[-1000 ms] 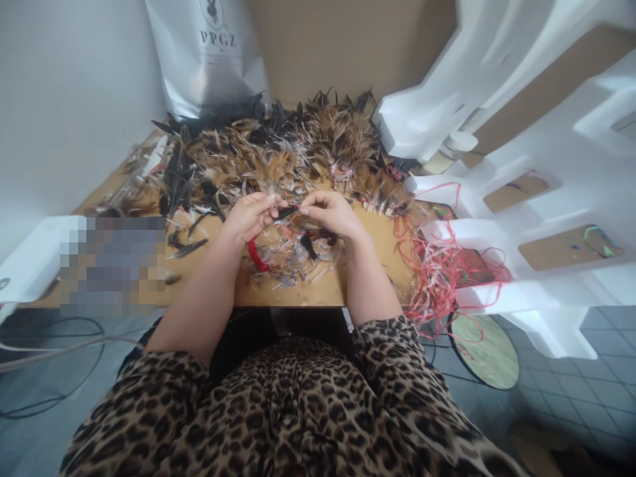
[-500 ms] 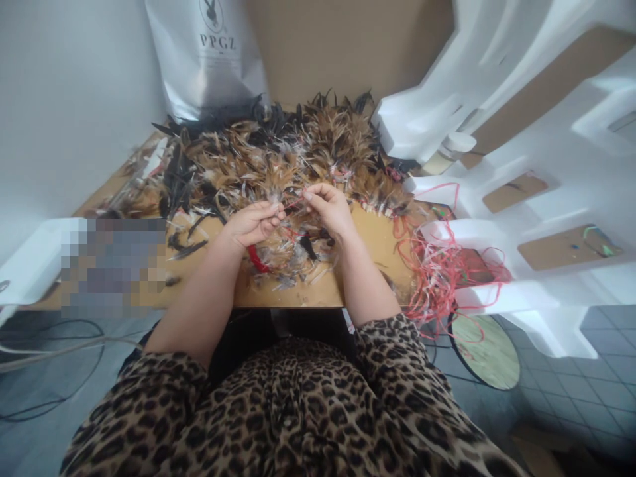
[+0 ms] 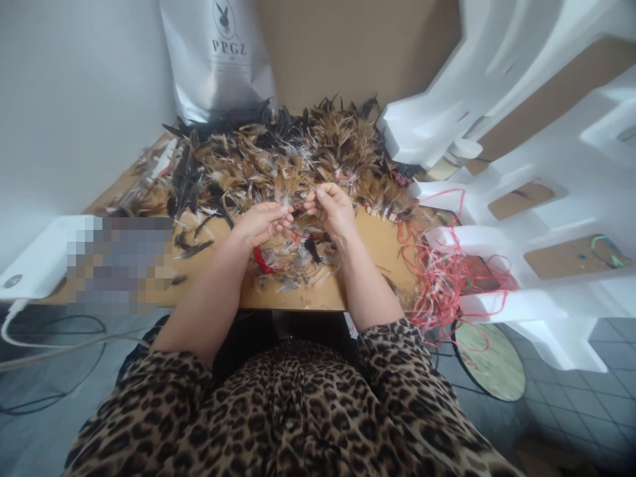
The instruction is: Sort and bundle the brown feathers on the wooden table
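My left hand (image 3: 263, 224) pinches the base of a small brown feather bunch (image 3: 285, 189) between thumb and fingertips. Close by on the right, my right hand (image 3: 334, 211) has thumb and forefinger pressed together, with the other fingers curled. A thin red string (image 3: 298, 211) runs between the two hands; its end at the right fingertips is too fine to see clearly. Below the hands, loose feathers and pale quills (image 3: 293, 270) lie on the table, beside a red band-like piece (image 3: 262, 260).
Brown and black feather bunches (image 3: 348, 142) are heaped across the back of the table (image 3: 375, 245). Tangled red string (image 3: 440, 278) hangs over white foam packing (image 3: 489, 305) on the right. A silver bag (image 3: 223, 86) stands behind; a white power bank (image 3: 44, 262) lies left.
The right hand has turned slightly and its fingers are more curled; the red string between the hands shows less. The whole view has shifted slightly, with things appearing further right.
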The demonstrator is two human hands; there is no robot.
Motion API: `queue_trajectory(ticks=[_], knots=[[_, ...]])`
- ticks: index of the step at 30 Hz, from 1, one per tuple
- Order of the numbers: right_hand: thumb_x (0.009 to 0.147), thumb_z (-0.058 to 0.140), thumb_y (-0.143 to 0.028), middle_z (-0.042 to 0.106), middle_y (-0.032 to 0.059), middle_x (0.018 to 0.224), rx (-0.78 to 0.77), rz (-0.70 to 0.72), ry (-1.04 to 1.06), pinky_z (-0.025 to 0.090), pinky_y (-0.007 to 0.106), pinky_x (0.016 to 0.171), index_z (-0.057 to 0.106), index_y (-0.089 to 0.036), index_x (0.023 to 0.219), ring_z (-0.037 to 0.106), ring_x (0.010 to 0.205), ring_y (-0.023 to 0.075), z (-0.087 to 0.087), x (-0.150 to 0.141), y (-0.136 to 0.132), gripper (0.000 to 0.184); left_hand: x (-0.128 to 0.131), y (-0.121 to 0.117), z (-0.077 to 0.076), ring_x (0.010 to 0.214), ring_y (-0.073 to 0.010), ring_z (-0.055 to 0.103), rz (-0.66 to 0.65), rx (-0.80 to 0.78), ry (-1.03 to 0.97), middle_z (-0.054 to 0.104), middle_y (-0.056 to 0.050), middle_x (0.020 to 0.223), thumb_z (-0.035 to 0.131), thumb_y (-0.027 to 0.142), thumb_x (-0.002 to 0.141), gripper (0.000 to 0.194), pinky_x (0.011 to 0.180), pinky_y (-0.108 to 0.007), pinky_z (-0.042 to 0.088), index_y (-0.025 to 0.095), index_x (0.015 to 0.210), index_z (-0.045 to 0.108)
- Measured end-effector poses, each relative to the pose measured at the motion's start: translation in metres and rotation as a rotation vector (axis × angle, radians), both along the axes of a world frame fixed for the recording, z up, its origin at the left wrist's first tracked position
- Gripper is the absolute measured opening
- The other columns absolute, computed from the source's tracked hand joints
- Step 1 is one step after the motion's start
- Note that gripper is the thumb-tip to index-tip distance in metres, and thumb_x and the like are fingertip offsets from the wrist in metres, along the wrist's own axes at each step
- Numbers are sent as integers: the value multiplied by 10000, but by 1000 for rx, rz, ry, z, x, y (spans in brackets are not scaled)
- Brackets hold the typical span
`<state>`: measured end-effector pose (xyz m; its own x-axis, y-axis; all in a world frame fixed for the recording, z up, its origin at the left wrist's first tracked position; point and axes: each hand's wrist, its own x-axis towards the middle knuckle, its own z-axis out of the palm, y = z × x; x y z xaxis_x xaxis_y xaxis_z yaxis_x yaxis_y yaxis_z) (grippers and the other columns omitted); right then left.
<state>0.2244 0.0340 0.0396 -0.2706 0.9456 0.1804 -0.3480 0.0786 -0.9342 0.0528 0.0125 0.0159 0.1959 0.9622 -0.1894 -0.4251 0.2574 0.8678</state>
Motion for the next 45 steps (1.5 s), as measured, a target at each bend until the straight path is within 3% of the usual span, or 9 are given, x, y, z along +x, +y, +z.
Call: queue_trajectory(ticks=[10, 21, 29, 39, 45], knots=[[742, 612, -456, 604, -43, 732, 10, -124, -10, 499, 159, 600, 435, -205, 811, 598, 633, 47, -6, -2, 4, 316, 8, -2, 0, 438, -67, 568, 66, 128, 195, 641, -53, 588, 703, 249, 693, 196, 432, -148, 439, 67, 696, 629], [770, 571, -477, 583, -29, 741, 114, -233, -54, 490, 186, 620, 432, -210, 823, 564, 627, 58, -4, -6, -2, 306, 11, -5, 4, 459, -116, 603, -53, 213, 394, 647, -79, 588, 669, 296, 722, 224, 420, -186, 451, 87, 654, 625], [810, 539, -443, 561, -17, 696, 334, 72, -307, 459, 224, 615, 465, -197, 812, 519, 607, 77, 11, -10, -32, 256, 10, -5, 3, 409, -129, 587, -130, 208, 455, 629, -68, 535, 690, 307, 702, 234, 383, -201, 446, 104, 616, 612], [837, 498, -403, 548, -13, 693, 411, 58, -460, 450, 231, 631, 471, -193, 805, 520, 622, 88, 11, -5, -27, 214, 15, -12, 0, 356, -130, 551, -368, 276, 643, 584, -60, 421, 657, 324, 724, 283, 366, -206, 427, 121, 529, 622], [819, 522, -404, 580, -7, 704, 349, 188, -491, 468, 228, 639, 498, -180, 814, 542, 637, 89, 12, -5, -27, 226, 18, -14, -5, 328, -116, 504, -350, 332, 688, 589, -57, 438, 681, 319, 690, 259, 339, -212, 380, 144, 515, 604]])
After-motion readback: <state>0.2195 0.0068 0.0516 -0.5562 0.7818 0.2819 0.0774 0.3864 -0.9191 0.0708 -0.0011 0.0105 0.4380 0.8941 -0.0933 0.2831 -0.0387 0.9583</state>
